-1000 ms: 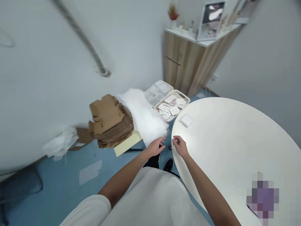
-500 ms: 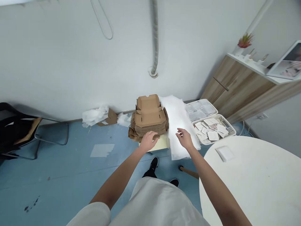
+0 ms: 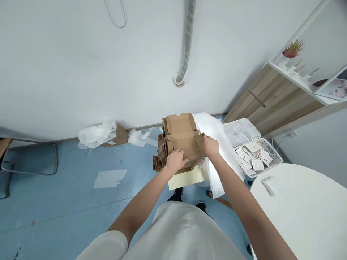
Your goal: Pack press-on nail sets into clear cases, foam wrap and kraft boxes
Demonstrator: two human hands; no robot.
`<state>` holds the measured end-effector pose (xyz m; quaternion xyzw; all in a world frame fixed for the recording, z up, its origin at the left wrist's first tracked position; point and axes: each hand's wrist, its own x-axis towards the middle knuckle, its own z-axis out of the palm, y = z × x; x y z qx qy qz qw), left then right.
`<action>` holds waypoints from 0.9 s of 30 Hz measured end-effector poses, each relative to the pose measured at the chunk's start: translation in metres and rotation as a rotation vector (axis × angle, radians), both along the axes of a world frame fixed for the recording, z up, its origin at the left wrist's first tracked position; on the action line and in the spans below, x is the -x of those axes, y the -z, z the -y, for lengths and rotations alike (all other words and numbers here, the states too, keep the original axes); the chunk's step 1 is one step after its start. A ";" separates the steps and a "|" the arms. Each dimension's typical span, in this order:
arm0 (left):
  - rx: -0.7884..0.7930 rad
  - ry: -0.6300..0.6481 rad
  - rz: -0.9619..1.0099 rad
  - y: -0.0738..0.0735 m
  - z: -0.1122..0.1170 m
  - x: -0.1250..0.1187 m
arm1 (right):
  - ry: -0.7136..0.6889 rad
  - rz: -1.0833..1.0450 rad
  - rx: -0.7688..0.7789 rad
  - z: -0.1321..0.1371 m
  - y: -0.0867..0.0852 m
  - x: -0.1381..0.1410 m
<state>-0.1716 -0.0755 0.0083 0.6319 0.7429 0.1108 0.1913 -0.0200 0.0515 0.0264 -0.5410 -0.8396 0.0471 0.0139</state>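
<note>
A stack of flat, unfolded brown cardboard boxes (image 3: 180, 126) stands in front of me near the wall. My left hand (image 3: 175, 161) rests on the front part of the top box, thumb spread away from the fingers. At the right edge of that same box, my right hand (image 3: 210, 145) is closed, its fingers gripping the cardboard side flap. White foam sheets (image 3: 221, 144) lie draped directly to the right of the stack. Beneath the stack a pale yellow surface (image 3: 187, 179) sticks out toward me.
Two white baskets stand to the right, one with clear packets (image 3: 241, 131), one with white cards (image 3: 257, 164). A round white table (image 3: 300, 213) holds a small white packet (image 3: 271, 186). Plastic wrap (image 3: 97, 135) lies by the wall; a chair frame (image 3: 56, 159) is left, a wooden cabinet (image 3: 287, 97) right.
Both hands have come forward onto the top cardboard box. My right hand has moved from above the foam sheets and closed on the box's right edge. The view has shifted slightly.
</note>
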 end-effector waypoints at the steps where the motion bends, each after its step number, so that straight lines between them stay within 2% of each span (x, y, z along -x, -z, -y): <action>1: 0.004 0.018 -0.002 0.000 -0.001 0.001 | 0.016 0.027 -0.002 -0.001 0.000 0.002; 5: 0.018 0.045 0.071 -0.003 -0.006 0.007 | 0.083 0.046 0.022 -0.002 -0.006 -0.001; 8: 0.039 0.067 0.086 -0.006 -0.009 0.009 | 0.039 -0.042 0.000 -0.001 -0.013 -0.007; 10: 0.049 0.077 0.049 -0.008 -0.010 0.009 | -0.009 -0.194 -0.020 0.001 -0.018 -0.010; 12: 0.048 0.065 0.009 -0.010 -0.010 0.008 | 0.000 -0.402 0.012 0.004 -0.022 -0.014; 16: 0.003 0.052 -0.030 -0.014 -0.005 0.008 | 0.197 -0.713 0.166 0.015 -0.030 -0.021; 18: -0.060 0.084 -0.075 -0.017 -0.001 0.010 | 0.257 -0.760 0.247 0.021 -0.035 -0.025; 22: -0.275 0.177 -0.164 -0.023 0.006 0.011 | 0.240 -0.808 0.347 0.026 -0.050 -0.031; 27: -0.525 0.351 -0.123 -0.029 0.013 -0.002 | 0.287 -1.000 0.536 0.025 -0.075 -0.034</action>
